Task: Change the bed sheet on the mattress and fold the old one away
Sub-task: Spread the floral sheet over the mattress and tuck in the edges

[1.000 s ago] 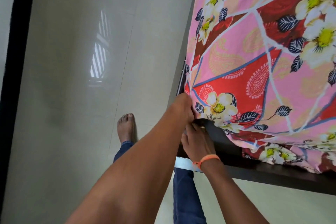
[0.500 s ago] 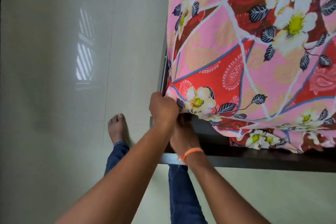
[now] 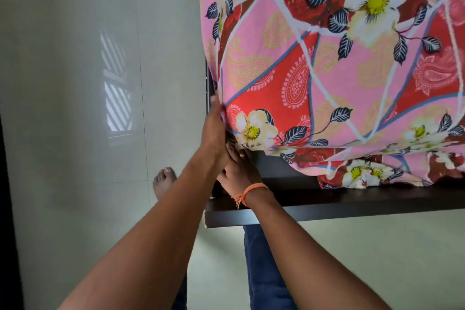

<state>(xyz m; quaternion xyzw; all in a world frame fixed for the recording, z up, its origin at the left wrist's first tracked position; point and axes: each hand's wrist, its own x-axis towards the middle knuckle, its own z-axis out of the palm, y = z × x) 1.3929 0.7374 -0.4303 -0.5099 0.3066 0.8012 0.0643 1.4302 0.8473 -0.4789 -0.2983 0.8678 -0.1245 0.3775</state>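
Note:
A pink and red floral bed sheet (image 3: 327, 78) covers the mattress and hangs over its near edge on the right. My left hand (image 3: 214, 131) lies along the mattress's near-left corner and holds the sheet against its side, fingers pointing up. Just below, my right hand (image 3: 237, 171), with an orange thread at the wrist, reaches under that corner. Its fingers grip the sheet's lower edge, and the tips are hidden by the cloth and my left hand. The dark bed frame (image 3: 327, 206) juts out under the mattress.
Glossy pale floor tiles (image 3: 100, 133) spread to the left of the bed and below the frame. My bare foot (image 3: 163, 181) stands beside the frame's corner, and my legs in blue trousers (image 3: 264, 272) are under my arms. A dark vertical edge (image 3: 7, 209) runs down the far left.
My left hand has gone from a fist on the sheet corner to lying stretched along the mattress side. The right hand has stayed under the corner. The view has moved closer.

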